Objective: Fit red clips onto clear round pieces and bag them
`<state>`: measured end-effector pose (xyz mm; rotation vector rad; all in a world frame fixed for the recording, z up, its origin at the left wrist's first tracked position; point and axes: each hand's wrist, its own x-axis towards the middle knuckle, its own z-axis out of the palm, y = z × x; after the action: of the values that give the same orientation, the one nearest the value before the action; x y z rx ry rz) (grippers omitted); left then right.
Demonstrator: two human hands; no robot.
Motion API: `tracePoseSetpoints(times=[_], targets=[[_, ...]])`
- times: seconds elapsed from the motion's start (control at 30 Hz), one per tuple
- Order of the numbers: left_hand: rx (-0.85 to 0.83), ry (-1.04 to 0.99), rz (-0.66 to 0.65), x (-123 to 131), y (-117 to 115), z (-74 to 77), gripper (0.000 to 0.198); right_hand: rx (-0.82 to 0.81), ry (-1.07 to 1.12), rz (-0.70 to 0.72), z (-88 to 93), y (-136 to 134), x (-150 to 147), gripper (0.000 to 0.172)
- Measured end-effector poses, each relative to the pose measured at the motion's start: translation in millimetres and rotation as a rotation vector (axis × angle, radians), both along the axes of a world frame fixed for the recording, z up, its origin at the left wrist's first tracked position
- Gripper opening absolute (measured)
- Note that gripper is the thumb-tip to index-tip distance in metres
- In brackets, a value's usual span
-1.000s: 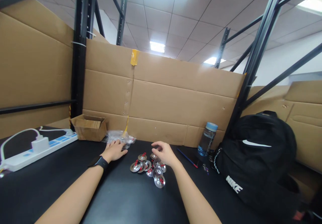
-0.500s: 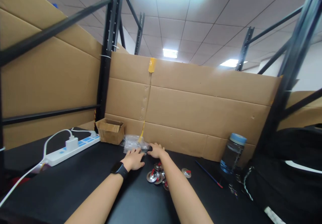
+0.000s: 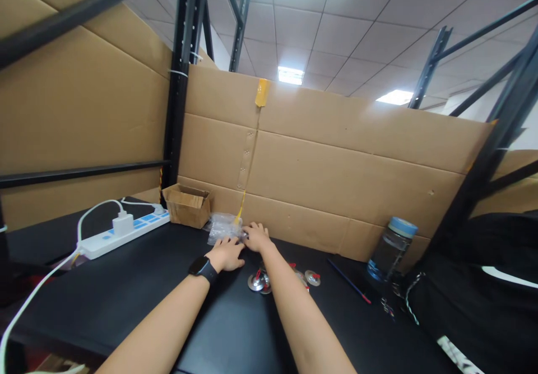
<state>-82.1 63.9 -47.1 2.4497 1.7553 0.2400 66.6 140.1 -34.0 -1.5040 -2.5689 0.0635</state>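
My left hand (image 3: pixel 227 254) lies low over the black table, fingers stretched forward to the near edge of a crumpled clear plastic bag (image 3: pixel 222 229). A dark watch (image 3: pixel 203 268) is on that wrist. Beside it, my right hand (image 3: pixel 256 236) reaches further back, fingers spread, at the bag's right end. A small shiny bit shows by its fingertips, too small to name. Several round metal discs with red loops (image 3: pixel 256 281) lie in a group under and beside my right forearm, which hides part of them. One disc (image 3: pixel 312 277) rests at the group's right end.
An open cardboard box (image 3: pixel 187 208) stands behind the bag, with a white power strip (image 3: pixel 105 242) to its left. On the right are a blue-and-red pencil-like stick (image 3: pixel 349 281), a water bottle (image 3: pixel 390 250), keys (image 3: pixel 387 308) and a black bag (image 3: pixel 483 290). Cardboard walls (image 3: pixel 315 166) close the back.
The view has tilted down and shifted slightly. My right hand has moved a little left, closer to the plastic bag. More discs show right of my right forearm.
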Motion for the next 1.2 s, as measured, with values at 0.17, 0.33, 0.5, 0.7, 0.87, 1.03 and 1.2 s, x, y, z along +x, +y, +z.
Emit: tracePoseSetpoints(times=[0.17,0.33,0.5,0.7,0.87,1.03,1.2], targets=[[-0.006,-0.002,0.006,-1,-1,1.3,0.062,0.028,-0.009,0.032,1.0,-4,-2,0.047],[-0.011,-0.007,0.008,-2,0,1.5,0.061,-0.007,-0.057,0.009,7.2,2,4,0.037],[-0.006,-0.006,0.012,-3,0,2.3,0.061,-0.019,-0.073,-0.025,15.8,4,26,0.051],[0.102,-0.020,0.000,4,-13,17.3,0.051,0.011,0.030,-0.046,25.4,-11,70,0.036],[0.365,-0.399,-0.234,32,-32,40.3,0.033,0.088,0.240,0.026,46.2,-44,99,0.034],[0.294,-0.772,-0.389,60,-41,36.7,0.037,-0.062,0.713,0.225,49.5,-88,120,0.034],[0.082,-0.947,-0.448,74,-43,22.4,0.032,-0.186,0.956,0.232,28.4,-113,134,0.043]])
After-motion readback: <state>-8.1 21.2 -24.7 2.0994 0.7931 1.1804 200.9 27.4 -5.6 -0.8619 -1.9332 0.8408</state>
